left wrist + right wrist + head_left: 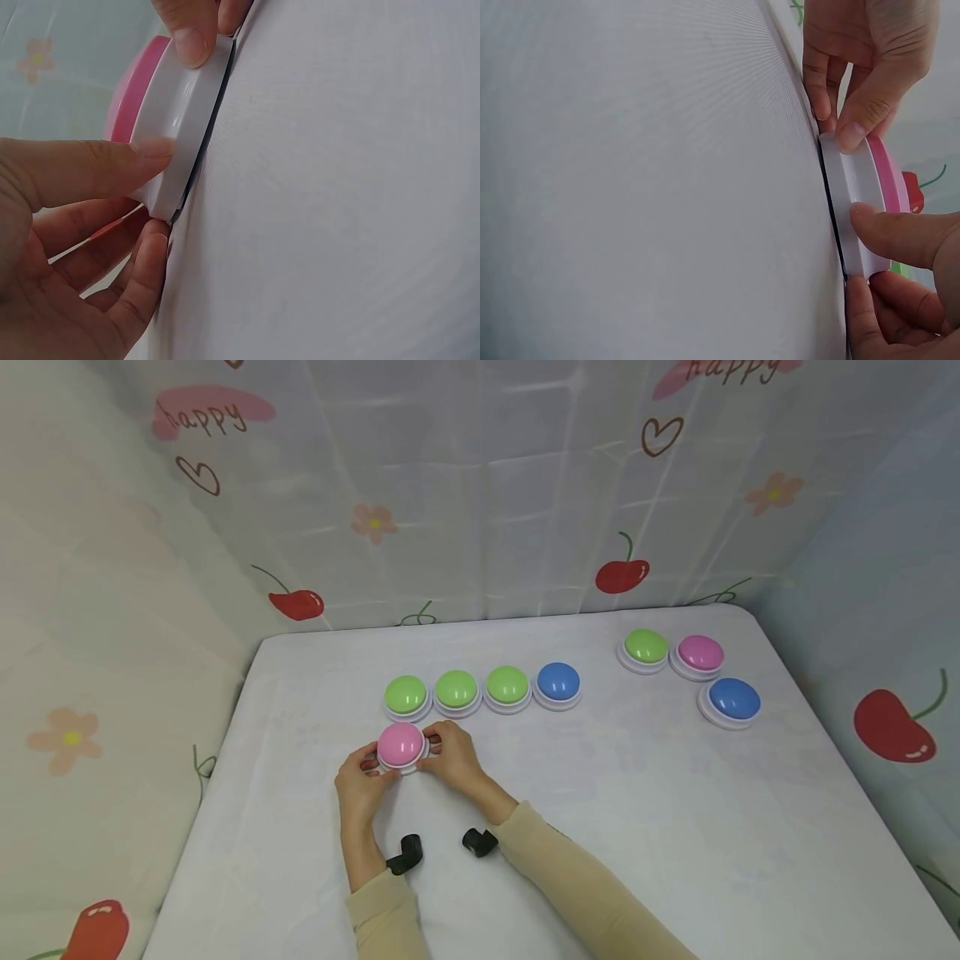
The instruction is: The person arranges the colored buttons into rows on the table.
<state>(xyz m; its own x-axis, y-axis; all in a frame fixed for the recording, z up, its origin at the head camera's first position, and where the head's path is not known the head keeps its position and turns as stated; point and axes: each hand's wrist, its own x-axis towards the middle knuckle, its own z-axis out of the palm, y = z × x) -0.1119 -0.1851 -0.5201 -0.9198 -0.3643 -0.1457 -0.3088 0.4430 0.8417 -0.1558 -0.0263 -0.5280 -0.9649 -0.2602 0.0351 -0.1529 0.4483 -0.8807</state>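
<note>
A pink push button (401, 744) with a round white base is between my two hands, below the left end of a row of buttons. My left hand (362, 787) grips its left side, with the thumb (112, 169) against the white rim. From the other side my right hand (454, 762) pinches the base, its thumb (900, 234) on the rim. In the wrist views the dark underside lies against or very close to the white cloth; which one, I cannot tell. Just behind it stand green buttons (406, 695), (457, 690), (507, 685) and a blue button (558, 682).
At the back right of the white table (600, 827) are another green button (646, 647), a pink button (701, 653) and a blue button (734, 700). Black wrist-camera pieces (408, 853) jut out near both wrists. Printed curtains (480, 485) hang around the table.
</note>
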